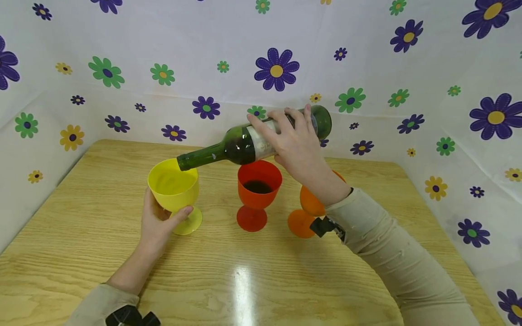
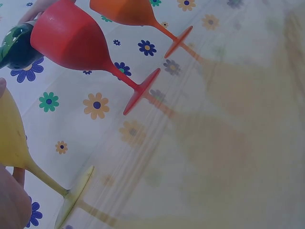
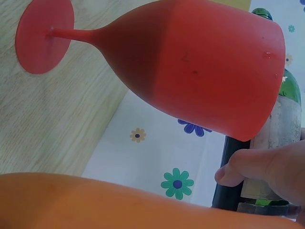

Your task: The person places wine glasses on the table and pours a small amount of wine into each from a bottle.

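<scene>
My right hand (image 1: pixel 299 147) grips a green wine bottle (image 1: pixel 238 146) around its labelled body, from above. The bottle is tilted to the left, neck lower than base, with dark liquid showing near its shoulder. Its mouth overlaps the right rim of a yellow goblet (image 1: pixel 173 195) in the head view. No stream of liquid shows at the mouth. My left hand (image 1: pixel 159 226) holds that goblet low on the bowl, thumb in front by the stem, other fingers partly hidden behind. In the left wrist view the yellow goblet (image 2: pixel 12 138) stands upright on its foot.
A red goblet (image 1: pixel 253 219) with dark liquid inside stands mid-table, below the bottle. To its right, an orange goblet (image 1: pixel 311 203) is partly covered by my right wrist. The wooden table (image 1: pixel 195 276) is bordered at the back and sides by flower-printed cloth (image 1: pixel 228 40).
</scene>
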`<state>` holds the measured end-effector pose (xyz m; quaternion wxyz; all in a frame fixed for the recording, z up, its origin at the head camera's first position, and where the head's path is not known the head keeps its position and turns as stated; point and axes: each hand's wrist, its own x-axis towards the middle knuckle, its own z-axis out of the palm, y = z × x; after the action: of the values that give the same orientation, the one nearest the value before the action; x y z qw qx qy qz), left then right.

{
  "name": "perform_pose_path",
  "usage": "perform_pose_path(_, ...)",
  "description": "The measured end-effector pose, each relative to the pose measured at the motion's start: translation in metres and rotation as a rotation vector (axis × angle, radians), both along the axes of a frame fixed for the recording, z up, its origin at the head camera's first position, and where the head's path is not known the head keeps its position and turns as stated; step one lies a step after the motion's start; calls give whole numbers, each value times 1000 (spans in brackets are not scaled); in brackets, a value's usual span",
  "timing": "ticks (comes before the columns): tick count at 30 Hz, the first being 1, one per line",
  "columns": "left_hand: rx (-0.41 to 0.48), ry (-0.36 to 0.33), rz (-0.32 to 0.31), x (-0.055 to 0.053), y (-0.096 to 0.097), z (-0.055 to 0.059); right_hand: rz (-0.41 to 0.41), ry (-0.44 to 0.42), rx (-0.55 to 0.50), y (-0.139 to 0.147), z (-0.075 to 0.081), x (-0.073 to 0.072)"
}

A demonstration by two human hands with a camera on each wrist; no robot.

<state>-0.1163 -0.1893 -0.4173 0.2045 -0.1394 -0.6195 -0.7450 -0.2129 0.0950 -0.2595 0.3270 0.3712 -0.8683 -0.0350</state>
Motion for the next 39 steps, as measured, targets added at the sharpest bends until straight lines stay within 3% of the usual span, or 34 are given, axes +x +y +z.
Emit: perform_pose_path(39, 8, 12, -10, 1, 0, -1, -19, 31, 15, -1, 0, 1)
